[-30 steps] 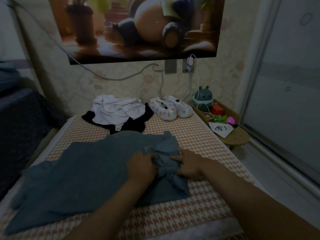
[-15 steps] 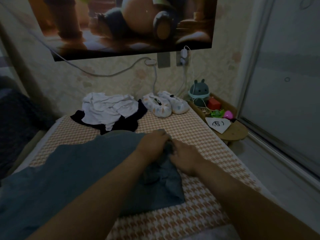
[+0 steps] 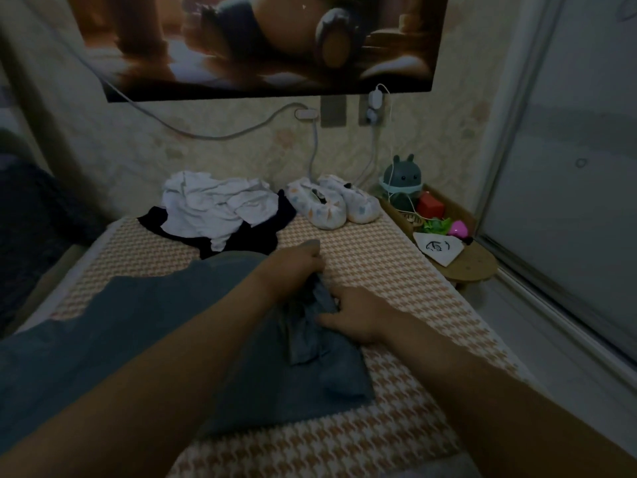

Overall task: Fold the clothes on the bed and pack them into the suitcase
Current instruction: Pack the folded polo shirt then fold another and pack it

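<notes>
Head view looks down on a blue-grey garment (image 3: pixel 138 339) spread across the bed (image 3: pixel 396 270), its right end gathered into a crumpled bunch between both hands. The left hand (image 3: pixel 296 267) sits at the far edge of that bunch with its fingers curled down into the cloth. The right hand (image 3: pixel 355 315) lies just beside it on the near side, knuckles up, fingers tucked into a fold and thumb stretched along the fabric. Both forearms cross the garment, and the left one hides much of its middle.

Beyond the hands, near the wall, a rumpled heap of white clothes (image 3: pixel 213 208) lies on top of a black garment (image 3: pixel 258 232). Just right of it stands a pair of pale, soft, patterned slippers (image 3: pixel 331 205). The bed cover is woven-looking, with a small orange-and-white houndstooth print.

Right of the bed, a low wooden tabletop (image 3: pixel 472 267) carries a rounded teal toy with ears (image 3: pixel 401 177), a red block (image 3: pixel 431 205), something pink (image 3: pixel 458 229) and a white card with a black drawing (image 3: pixel 437 248). Cables (image 3: pixel 220 132) droop along the wall under a large poster (image 3: pixel 262 43). A pale sliding door (image 3: pixel 568 167) fills the right side.
</notes>
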### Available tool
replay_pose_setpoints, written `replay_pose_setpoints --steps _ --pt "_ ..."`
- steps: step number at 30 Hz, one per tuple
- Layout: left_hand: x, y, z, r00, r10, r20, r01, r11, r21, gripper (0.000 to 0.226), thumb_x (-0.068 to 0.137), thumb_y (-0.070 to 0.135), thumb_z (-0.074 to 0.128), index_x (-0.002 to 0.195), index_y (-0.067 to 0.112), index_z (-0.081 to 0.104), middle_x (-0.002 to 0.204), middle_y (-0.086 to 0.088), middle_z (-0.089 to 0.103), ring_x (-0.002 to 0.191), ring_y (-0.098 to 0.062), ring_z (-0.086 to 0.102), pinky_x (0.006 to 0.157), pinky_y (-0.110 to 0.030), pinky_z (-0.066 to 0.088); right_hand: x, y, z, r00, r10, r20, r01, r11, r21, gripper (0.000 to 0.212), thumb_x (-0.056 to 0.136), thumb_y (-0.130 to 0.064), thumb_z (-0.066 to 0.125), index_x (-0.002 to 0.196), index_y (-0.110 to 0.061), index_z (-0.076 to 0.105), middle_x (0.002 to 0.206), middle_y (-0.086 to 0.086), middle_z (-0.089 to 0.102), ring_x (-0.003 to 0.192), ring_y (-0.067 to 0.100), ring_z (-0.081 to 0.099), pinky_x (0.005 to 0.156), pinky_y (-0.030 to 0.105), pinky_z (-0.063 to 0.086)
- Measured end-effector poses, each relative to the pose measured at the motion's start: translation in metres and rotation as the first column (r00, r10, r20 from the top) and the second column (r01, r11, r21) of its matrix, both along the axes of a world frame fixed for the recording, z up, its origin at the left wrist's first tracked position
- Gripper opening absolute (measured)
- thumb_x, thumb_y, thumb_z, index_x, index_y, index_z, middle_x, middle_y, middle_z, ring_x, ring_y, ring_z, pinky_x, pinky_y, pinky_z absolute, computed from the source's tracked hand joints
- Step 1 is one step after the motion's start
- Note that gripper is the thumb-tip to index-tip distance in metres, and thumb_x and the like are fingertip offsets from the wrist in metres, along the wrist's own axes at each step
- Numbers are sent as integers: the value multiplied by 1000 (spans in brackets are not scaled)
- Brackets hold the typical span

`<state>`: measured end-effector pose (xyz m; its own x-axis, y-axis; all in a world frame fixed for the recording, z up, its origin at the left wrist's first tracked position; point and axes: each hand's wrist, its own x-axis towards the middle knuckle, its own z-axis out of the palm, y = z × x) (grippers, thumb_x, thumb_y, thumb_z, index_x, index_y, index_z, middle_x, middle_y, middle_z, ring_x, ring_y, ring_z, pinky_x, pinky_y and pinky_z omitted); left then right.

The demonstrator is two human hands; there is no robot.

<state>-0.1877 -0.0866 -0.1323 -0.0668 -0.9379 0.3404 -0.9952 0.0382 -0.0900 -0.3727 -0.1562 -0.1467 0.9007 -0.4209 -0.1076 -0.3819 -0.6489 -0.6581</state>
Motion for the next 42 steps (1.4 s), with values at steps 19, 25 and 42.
replay_pose_setpoints --steps 19,25,42 --pt "63 178 -41 627 561 -540 -541 813 217 26 98 26 52 115 7 58 115 -4 60 108 -20 56 84 -25 38 97 120 -4 960 277 -44 -251 779 -575 48 84 -43 55 129 -27 57 134 6 53 122 26 48 101 33 37" --pt "67 168 -41 835 439 -330 -473 880 -27 37 84 30 53 116 13 61 110 -14 55 98 -32 55 81 -41 49 106 113 -29 952 262 -156 -305 829 -470 78 79 -55 36 150 -25 25 157 7 22 142 27 23 116 44 21" --pt "62 140 -38 849 529 -9 -485 786 383 56 100 37 31 149 11 27 159 -7 17 145 -26 14 118 -46 14 163 60 -35 956 95 -278 -208 887 -412 73 97 -58 29 155 -25 -1 162 4 -12 149 22 -10 118 50 2"
